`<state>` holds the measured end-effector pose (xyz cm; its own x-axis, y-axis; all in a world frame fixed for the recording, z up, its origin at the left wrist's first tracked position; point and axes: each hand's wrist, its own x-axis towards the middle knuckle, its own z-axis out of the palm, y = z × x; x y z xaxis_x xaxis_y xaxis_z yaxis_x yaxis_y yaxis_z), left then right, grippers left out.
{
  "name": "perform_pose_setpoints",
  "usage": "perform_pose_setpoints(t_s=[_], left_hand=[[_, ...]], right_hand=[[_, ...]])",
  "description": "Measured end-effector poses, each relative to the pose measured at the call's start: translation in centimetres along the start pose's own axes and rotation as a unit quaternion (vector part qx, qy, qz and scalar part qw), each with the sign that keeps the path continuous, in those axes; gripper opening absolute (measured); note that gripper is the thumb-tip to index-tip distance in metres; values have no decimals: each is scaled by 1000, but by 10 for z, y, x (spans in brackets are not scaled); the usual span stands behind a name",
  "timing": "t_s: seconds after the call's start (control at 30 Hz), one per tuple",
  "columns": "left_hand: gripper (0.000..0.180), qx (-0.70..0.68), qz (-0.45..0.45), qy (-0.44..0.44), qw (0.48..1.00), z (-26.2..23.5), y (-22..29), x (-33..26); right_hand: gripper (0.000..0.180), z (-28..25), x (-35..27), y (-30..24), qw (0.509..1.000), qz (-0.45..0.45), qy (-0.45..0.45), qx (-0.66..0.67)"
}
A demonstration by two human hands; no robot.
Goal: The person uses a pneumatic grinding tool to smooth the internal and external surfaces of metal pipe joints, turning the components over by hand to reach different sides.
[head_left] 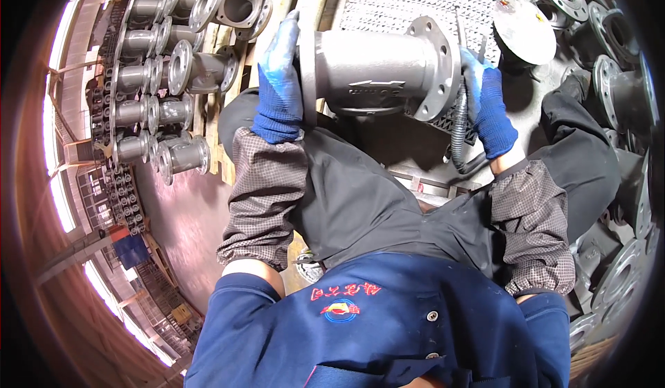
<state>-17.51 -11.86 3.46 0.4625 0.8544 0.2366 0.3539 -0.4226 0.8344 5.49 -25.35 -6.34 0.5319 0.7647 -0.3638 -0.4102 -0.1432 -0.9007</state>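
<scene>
One gray pipe between left hand, flat along rim, and right hand, can't tell grip; seems begun, not done.

The scene is brightly lit. At 9 and 8 o'clock, wall strips are burnt out to white, and the floor at 9 is tinted pink. The textured sheet at 1 o'clock and the pale disc at 2 are washed out. Deep shadow is cast under the flanged casting. The centre is sharply rendered; straight edges are bent toward the black rim.
</scene>
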Motion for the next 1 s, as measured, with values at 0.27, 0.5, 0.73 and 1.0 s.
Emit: perform_pose_setpoints(t_s=[0.27,0.5,0.73,1.0], left_hand=[[44,-144,75,-8,987,28,18,8],[83,82,121,-146,978,31,37,-2],[87,13,59,-131,990,2,10,-21],[93,-33,2,-155,987,7,12,-22]], right_hand=[[32,-32,43,-9,1000,-24,-17,2],[34,-58,47,0,984,-164,27,-57],[51,0,-60,-89,989,-110,-78,-55],[43,48,-101,-91,954,130,-268,-24]])
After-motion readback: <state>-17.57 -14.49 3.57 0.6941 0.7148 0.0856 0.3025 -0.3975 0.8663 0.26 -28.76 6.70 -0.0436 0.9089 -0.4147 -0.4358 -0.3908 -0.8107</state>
